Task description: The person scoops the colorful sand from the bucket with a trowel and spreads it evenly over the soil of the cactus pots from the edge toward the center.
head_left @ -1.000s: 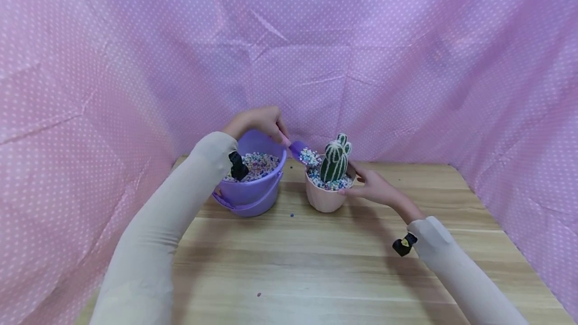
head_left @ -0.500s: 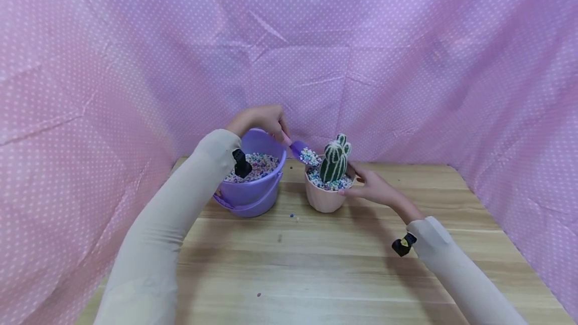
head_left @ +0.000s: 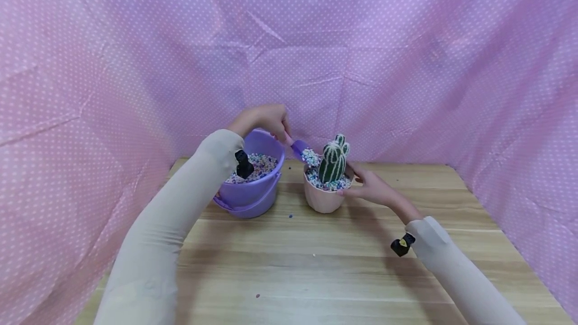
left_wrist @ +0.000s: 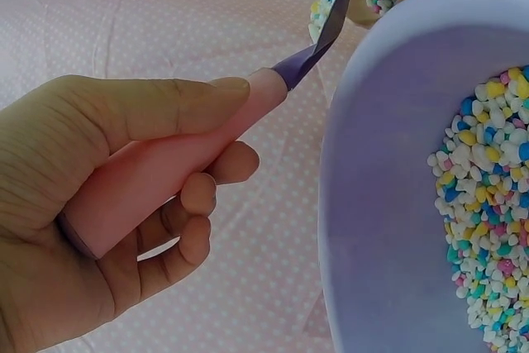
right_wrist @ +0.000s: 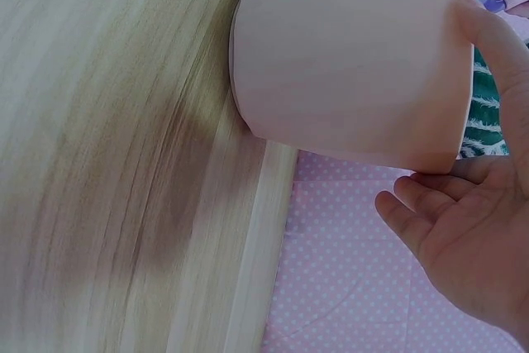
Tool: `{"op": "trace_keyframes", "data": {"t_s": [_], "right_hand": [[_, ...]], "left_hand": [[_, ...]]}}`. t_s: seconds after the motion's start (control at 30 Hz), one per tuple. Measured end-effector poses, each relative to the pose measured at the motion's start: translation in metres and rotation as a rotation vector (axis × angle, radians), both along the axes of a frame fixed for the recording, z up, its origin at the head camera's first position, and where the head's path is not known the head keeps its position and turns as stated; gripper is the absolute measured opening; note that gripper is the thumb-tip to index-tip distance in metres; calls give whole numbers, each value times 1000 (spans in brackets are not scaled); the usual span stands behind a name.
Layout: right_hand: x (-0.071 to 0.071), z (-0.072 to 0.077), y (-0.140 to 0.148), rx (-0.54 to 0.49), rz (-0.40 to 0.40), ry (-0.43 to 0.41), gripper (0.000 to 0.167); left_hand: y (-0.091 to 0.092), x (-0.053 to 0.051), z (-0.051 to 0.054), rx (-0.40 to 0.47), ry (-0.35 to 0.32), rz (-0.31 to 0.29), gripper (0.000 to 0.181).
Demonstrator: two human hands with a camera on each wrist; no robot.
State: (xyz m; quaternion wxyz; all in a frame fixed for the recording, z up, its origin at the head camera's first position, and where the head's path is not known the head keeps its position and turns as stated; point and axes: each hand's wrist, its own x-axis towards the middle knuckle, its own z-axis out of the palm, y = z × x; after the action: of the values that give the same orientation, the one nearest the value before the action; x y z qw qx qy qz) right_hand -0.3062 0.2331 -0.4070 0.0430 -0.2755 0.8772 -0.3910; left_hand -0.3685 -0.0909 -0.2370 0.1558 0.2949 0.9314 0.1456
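My left hand (head_left: 270, 118) grips the pink handle of a small toy shovel (left_wrist: 178, 159), thumb along the top and fingers curled beneath. Its purple blade holds a heap of coloured pebbles (head_left: 310, 157) at the left rim of a pale pink flowerpot (head_left: 324, 200). In the pot, a green cactus with white fuzzy ribs (head_left: 331, 163) stands in more pebbles, leaning slightly right. My right hand (head_left: 371, 187) holds the pot's right side, with the thumb at the front rim and the fingers behind. To the left, a purple bucket (head_left: 253, 199) contains many pebbles (left_wrist: 492, 204).
Several stray pebbles, one of them blue (head_left: 291, 216), lie on the wooden table (head_left: 343, 275). Pink dotted cloth (head_left: 289, 74) hangs behind and along both sides. The bucket's handle hangs down at its front.
My left hand has shifted slightly right, with the loaded shovel staying at the pot's rim. A pale pebble has appeared on the table and moved toward the front. My right hand keeps its place.
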Motion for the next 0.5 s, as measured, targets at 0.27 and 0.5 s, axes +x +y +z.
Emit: {"op": "trace_keyframes", "data": {"t_s": [0.27, 0.5], "right_hand": [[1, 0, 0, 12, -7, 1, 94], [0, -1, 2, 11, -2, 8, 92]], "left_hand": [[3, 2, 1, -10, -16, 34, 16], [7, 3, 2, -35, -8, 38, 16]]}}
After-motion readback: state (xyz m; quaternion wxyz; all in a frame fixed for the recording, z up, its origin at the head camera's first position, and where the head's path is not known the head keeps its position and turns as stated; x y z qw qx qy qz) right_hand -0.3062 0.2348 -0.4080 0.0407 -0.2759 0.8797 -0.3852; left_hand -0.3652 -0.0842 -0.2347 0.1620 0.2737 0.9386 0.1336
